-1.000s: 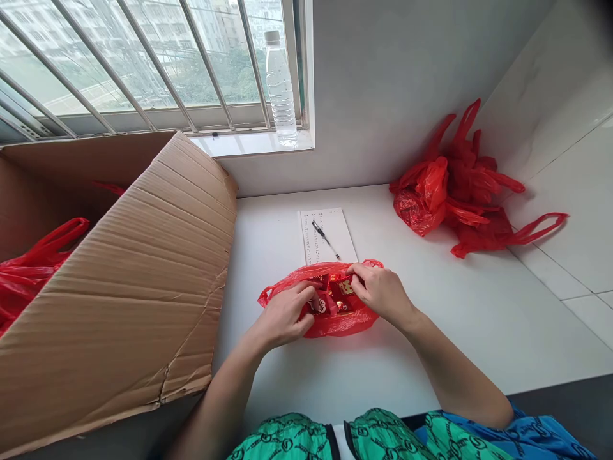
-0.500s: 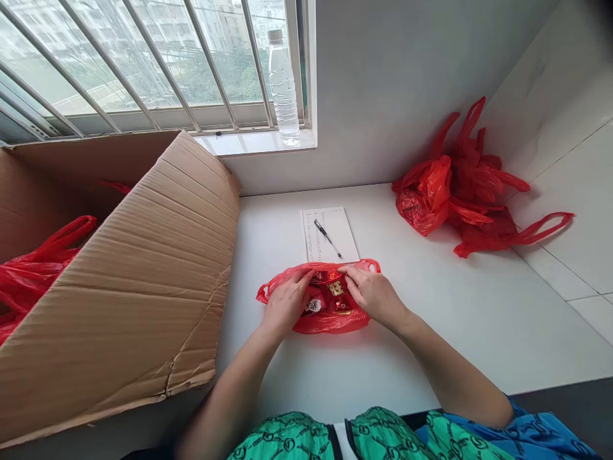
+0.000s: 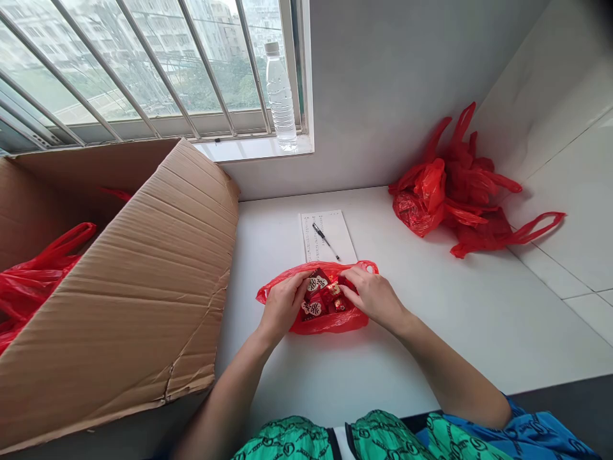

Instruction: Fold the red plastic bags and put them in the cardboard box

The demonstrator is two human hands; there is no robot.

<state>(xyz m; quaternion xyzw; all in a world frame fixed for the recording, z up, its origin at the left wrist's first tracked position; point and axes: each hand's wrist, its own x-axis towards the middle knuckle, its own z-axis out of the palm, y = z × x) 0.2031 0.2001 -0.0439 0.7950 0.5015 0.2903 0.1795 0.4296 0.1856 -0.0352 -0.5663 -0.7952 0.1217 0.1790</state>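
An opened red plastic bag [image 3: 318, 327] lies on the white table in front of me, with several small red printed packets [image 3: 313, 309] inside. My left hand [image 3: 283, 305] is over the bag's left side, its thumb and fingers pinching the edge of a dark red packet with white lettering [image 3: 317, 281]. My right hand [image 3: 376, 295] reaches in from the right. Its thumb and fingers are closed around a small red packet, partly hidden by the fingers. A red and gold packet [image 3: 331, 292] shows between the hands.
Behind the bag lies a sheet of written paper [image 3: 342, 233] with a black pen [image 3: 325, 240] on it. A big cardboard box [image 3: 143, 275] with red bags stands at left. Knotted red bags [image 3: 460, 185] sit at back right. A water bottle [image 3: 281, 99] stands on the windowsill.
The dark red packet with white lettering now shows upright at my left fingers. The gold-marked packet between the hands has shifted, and my right fingers have moved slightly down into the bag.
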